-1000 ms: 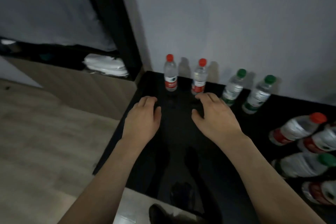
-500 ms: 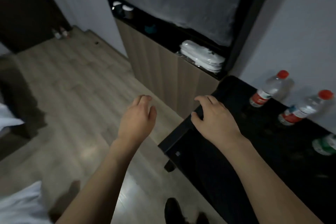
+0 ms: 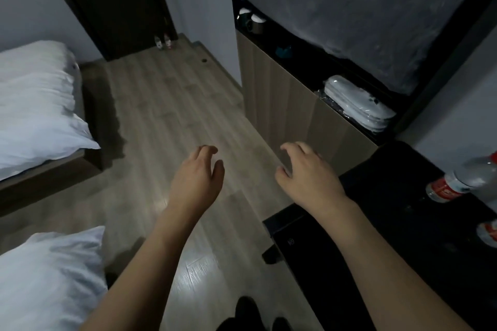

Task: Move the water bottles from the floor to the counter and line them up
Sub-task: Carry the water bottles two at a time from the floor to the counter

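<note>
Two small water bottles point(image 3: 163, 41) stand on the wooden floor far off, by the dark door. On the black counter point(image 3: 398, 223) at the right edge stands a red-labelled bottle point(image 3: 462, 183), and part of a second one point(image 3: 488, 234) shows below it. My left hand point(image 3: 197, 177) hangs over the floor, fingers loosely curled, holding nothing. My right hand point(image 3: 306, 172) hovers beside the counter's left corner, fingers loosely curled, also empty.
A bed with white bedding point(image 3: 32, 105) fills the left side, with more bedding point(image 3: 45, 277) at the lower left. A wooden cabinet point(image 3: 290, 115) with a dark shelf holding a wrapped white pack point(image 3: 355, 105) stands to the right. Wooden floor point(image 3: 172, 105) runs between them to the door.
My view has swung left, away from the counter's row of bottles toward the room. Both hands have come off the counter and now hang over the floor and the counter's corner.
</note>
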### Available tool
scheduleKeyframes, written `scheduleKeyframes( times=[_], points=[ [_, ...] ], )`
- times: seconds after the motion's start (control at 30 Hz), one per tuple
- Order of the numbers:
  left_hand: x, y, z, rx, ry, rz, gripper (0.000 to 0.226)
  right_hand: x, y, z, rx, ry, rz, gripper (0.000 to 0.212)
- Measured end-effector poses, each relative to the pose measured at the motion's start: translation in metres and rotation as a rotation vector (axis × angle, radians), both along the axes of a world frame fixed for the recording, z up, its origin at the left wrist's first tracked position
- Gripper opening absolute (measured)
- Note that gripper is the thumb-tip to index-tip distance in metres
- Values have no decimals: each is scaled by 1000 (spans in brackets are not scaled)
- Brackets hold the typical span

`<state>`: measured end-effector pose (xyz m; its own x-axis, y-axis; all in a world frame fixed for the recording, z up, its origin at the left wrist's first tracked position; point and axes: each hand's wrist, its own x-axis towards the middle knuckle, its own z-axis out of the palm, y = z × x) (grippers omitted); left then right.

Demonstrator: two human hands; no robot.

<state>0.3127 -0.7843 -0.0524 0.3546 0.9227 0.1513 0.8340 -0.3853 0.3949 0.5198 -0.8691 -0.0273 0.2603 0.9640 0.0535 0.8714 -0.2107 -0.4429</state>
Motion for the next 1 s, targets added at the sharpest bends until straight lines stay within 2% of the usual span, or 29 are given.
scheduleKeyframes(
  times=[0.17, 0.43, 0.7, 1.0],
  points=[
    [-18, 33, 2, 23, -8, 38, 37, -27, 43, -5, -40, 6, 75, 45],
    [-83, 132, -6, 61, 9, 76, 35, -88, 146, -15, -56, -24, 101, 45],
    [-150, 231, -7, 10, 14, 85, 36, -154, 245, -14, -58, -40, 114, 45],
    [-180, 315, -26, -60, -3, 144, 38, -181, 336, -21, -94, -32, 129, 46]
  ],
)
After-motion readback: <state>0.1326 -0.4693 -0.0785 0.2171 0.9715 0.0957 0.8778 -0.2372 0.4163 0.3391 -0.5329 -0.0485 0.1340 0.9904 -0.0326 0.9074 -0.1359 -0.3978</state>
